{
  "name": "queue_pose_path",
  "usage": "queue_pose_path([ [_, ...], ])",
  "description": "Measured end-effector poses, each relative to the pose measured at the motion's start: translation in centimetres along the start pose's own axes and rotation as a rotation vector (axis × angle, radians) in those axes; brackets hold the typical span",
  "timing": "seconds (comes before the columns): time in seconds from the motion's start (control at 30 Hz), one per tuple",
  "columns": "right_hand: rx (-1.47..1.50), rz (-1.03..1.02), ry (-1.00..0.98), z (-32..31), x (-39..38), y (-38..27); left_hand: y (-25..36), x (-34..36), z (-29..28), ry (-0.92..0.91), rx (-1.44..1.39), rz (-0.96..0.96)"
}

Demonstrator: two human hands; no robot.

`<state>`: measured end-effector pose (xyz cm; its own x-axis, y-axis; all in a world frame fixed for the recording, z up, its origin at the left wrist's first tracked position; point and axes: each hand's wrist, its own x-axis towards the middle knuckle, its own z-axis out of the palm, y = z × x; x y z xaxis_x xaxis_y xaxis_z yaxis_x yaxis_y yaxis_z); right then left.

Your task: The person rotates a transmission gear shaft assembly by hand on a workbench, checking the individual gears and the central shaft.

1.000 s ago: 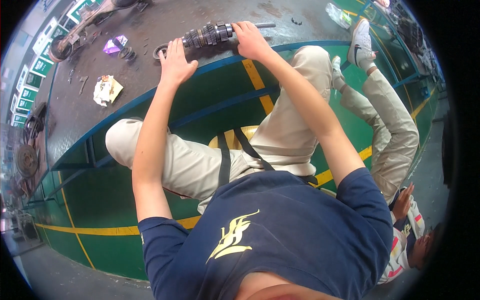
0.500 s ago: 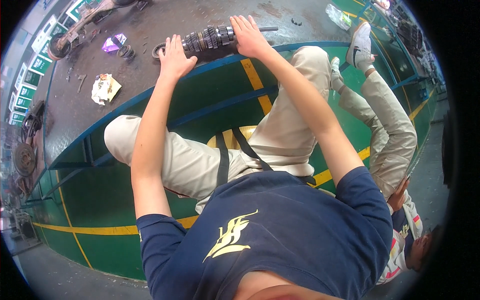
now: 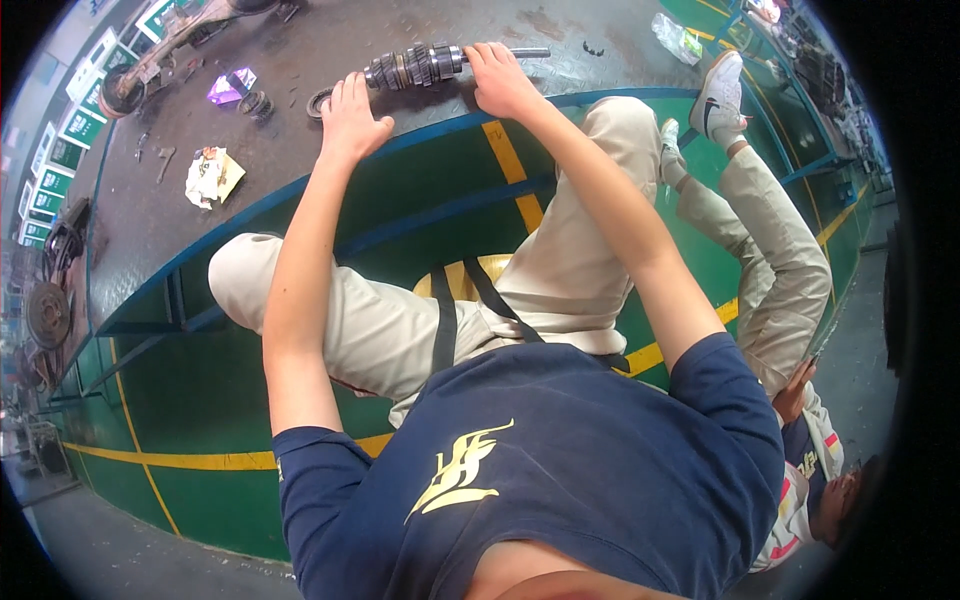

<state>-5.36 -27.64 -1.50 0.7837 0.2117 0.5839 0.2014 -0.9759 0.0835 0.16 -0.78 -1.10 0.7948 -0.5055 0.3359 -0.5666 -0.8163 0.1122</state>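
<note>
A gear shaft [image 3: 415, 67] with several toothed gears and a bare rod at its right end lies along the table's near edge. My left hand [image 3: 350, 118] is over its left end, fingers extended and thumb apart, touching it. Beside those fingers is a metal ring [image 3: 318, 103], partly hidden. My right hand [image 3: 500, 85] has its fingers bent over the shaft's right part, just right of the largest gears. Left of my hands stand a small gear part [image 3: 255, 104], a purple packet [image 3: 230, 86] and a crumpled paper [image 3: 213, 178].
The metal table [image 3: 160, 230] has a blue frame and holds an axle assembly [image 3: 125, 85], tools [image 3: 165, 165] and a plastic bag [image 3: 677, 38]. My knees are beneath its edge. Another person's legs [image 3: 775, 250] lie close on my right, over a green, yellow-lined floor.
Since half a second ago my right hand has lowered slightly and its fingers have curled onto the shaft. My left hand stays nearly still. The other person's raised foot has dropped slightly.
</note>
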Motion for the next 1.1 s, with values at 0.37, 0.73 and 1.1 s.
queue_pose_path([
  [0.37,0.054,0.003,-0.205,-0.5,0.3,0.4,-0.2,0.5,-0.1,-0.055,-0.031,-0.043],
  [0.73,0.017,0.027,-0.092,-0.1,0.5,0.4,-0.3,0.7,-0.7,-0.07,-0.076,-0.044],
  [1.1,0.092,0.117,-0.309,-0.2,0.4,0.1,0.3,0.1,-1.1,-0.108,-0.047,-0.028],
])
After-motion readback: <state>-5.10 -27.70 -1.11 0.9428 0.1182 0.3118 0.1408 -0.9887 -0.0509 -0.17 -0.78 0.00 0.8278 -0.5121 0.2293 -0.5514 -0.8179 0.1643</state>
